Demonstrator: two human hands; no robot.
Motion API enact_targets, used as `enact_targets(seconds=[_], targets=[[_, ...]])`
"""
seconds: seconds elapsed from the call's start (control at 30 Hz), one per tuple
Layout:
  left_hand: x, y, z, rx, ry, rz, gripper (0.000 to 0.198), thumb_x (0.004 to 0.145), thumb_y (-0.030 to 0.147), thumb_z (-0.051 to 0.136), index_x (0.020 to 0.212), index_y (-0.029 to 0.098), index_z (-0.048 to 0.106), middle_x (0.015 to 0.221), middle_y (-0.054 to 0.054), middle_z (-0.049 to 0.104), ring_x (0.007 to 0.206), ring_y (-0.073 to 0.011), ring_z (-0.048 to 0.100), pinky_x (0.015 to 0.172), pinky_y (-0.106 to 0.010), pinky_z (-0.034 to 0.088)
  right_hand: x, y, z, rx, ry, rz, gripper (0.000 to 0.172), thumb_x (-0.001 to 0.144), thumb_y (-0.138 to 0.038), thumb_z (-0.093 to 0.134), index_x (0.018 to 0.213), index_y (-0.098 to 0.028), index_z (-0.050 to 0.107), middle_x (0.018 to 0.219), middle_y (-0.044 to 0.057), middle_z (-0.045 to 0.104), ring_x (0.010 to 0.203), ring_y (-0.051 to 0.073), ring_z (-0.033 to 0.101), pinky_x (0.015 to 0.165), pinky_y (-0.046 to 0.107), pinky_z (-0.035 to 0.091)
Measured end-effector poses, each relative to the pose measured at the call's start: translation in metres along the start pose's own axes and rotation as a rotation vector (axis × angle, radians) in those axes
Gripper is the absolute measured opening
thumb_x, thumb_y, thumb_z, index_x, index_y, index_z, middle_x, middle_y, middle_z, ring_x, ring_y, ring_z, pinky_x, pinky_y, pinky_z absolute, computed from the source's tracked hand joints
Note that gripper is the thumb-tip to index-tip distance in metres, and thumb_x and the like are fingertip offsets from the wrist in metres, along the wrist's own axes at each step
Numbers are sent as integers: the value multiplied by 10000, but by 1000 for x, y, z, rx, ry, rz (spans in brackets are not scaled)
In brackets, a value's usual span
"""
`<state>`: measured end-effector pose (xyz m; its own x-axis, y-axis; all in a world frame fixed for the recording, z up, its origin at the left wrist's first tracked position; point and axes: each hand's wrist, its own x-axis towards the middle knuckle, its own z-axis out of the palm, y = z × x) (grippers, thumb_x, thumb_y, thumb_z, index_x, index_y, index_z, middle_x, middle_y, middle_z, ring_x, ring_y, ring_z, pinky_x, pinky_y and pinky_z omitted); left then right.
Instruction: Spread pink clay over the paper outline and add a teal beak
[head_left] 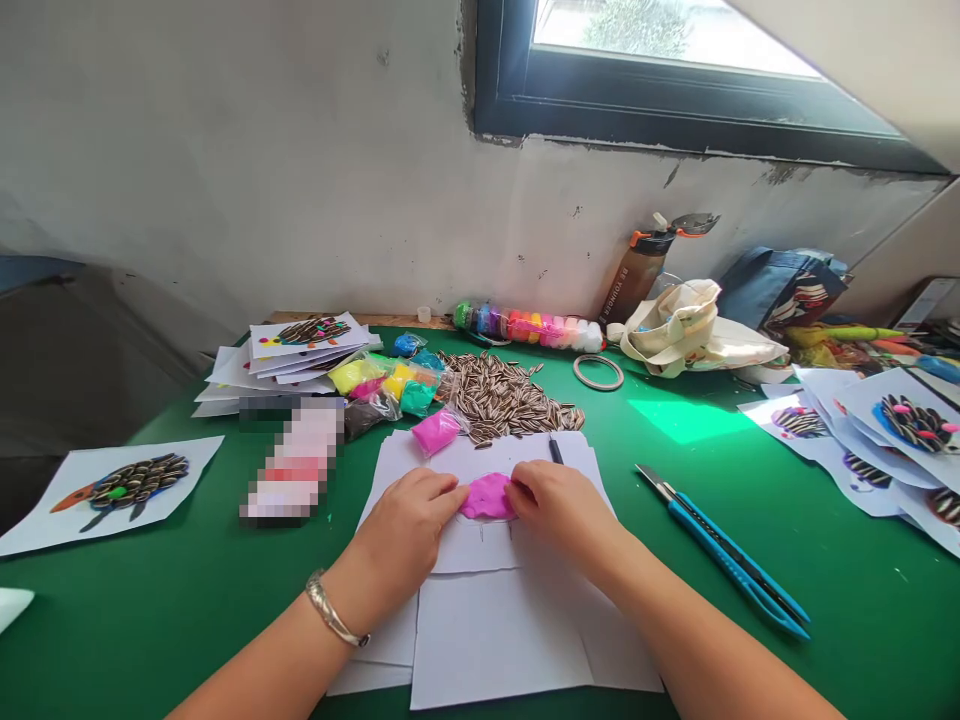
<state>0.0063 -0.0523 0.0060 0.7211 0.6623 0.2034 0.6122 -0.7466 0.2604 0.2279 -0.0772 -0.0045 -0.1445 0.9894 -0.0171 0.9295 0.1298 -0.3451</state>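
Observation:
A flattened piece of pink-purple modelling clay (487,497) lies on a white sheet of paper (469,552), over a pencil outline whose short lines show below it. My left hand (409,525) is at the clay's left edge, thumb touching it, fingers curled and partly hidden. On the other side my right hand (559,505) has its bent fingertips pressed on the right edge. A silver bracelet circles my left wrist. Behind the clay sits a small bag of pink clay (436,432). A dark pen (555,450) lies just beyond my right hand.
Sunflower seeds (502,395) are heaped behind the paper, beside bagged coloured clay (401,385). A blue utility knife (724,550), blade showing, lies at right. Finished seed pictures (142,488) lie left and right. A tape roll (598,373), bottle (637,270) and cloth bag (675,325) stand behind.

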Motion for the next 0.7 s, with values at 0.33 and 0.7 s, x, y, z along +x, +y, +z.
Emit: enact_targets(seconds=[0.33,0.7], targets=[[-7,-4,5,64,9,37,500,832,-18,393,1224,169,640,1150,-126,663,1051,-273,588,886,-446,553,-1,-4,-2,8,-25,26,246,912,-233,465,670,-194,485,670,-15,519,628,117,417,570,261,214],[-7,1,1,133,-77,43,496,834,-17,416,1242,177,623,1189,-129,651,1075,-277,579,885,-450,552,-1,-6,-4,-1,-41,37,231,904,-220,474,678,-195,508,684,-10,540,638,121,440,575,256,225]])
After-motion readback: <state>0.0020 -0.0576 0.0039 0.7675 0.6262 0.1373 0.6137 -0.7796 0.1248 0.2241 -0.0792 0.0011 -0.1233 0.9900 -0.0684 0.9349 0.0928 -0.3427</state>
